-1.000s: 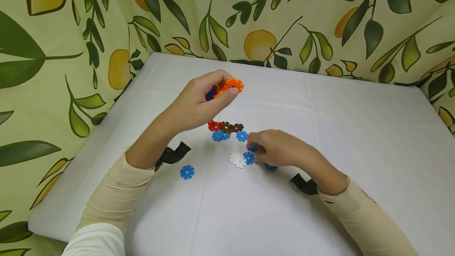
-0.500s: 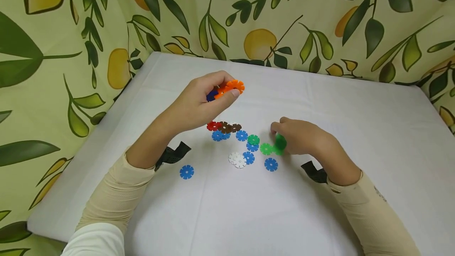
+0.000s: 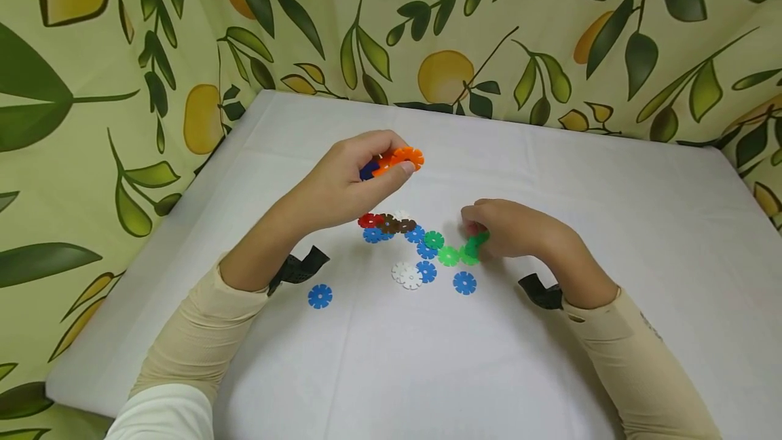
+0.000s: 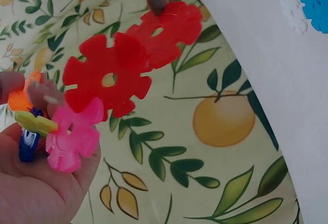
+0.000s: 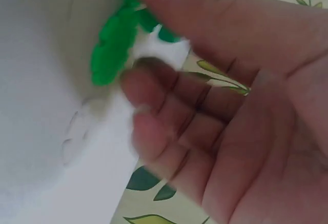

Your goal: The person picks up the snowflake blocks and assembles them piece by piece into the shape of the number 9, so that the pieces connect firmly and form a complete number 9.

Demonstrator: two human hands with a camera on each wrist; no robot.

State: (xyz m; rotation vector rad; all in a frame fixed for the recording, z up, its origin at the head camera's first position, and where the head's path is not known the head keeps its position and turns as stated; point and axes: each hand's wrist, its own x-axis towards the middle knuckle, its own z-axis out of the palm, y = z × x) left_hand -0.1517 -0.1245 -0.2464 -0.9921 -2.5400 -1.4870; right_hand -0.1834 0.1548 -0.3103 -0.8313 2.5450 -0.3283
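My left hand [image 3: 348, 182] is raised over the table and grips a chain of slotted flower discs, with an orange disc [image 3: 407, 157] at the thumb. In the left wrist view a pink disc [image 4: 74, 137], a yellow disc [image 4: 36, 122] and a red disc [image 4: 107, 75] show at the palm. Brown discs [image 3: 387, 224] follow the red ones along the chain. Low over the table, my right hand [image 3: 519, 226] pinches a dark green disc [image 3: 478, 244] between thumb and fingers. Light green discs [image 3: 449, 256] lie beside it.
Several blue discs [image 3: 465, 283] and white discs [image 3: 408, 276] lie on the white tablecloth [image 3: 391, 372]. One blue disc [image 3: 320, 296] sits apart on the left. Patterned fabric [image 3: 446, 73] stands behind the table.
My right hand left the blue discs, moved right to the green discs, then drew them slightly left. My left hand lowered a little with its chain.
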